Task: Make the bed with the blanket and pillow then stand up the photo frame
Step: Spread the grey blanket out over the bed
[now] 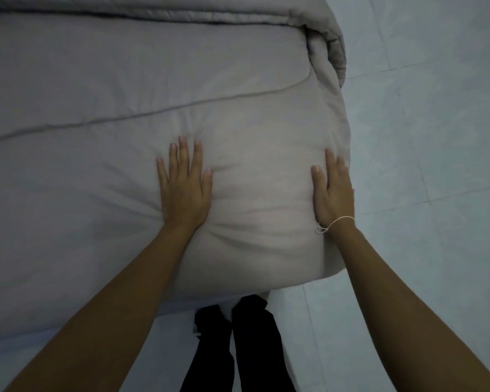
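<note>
Two flat hands, left hand (183, 190) and right hand (333, 190), press the puffy grey blanket (252, 154).

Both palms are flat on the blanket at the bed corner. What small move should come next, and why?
Probably sweep both hands outward. The left hand and right hand press flat on the grey blanket, and creases still bunch between them near the corner.

The blanket (125, 114) is matt grey cloth (softly creased, padded); the floor (436, 137) looks smooth, tiled, faintly glossy.
</note>
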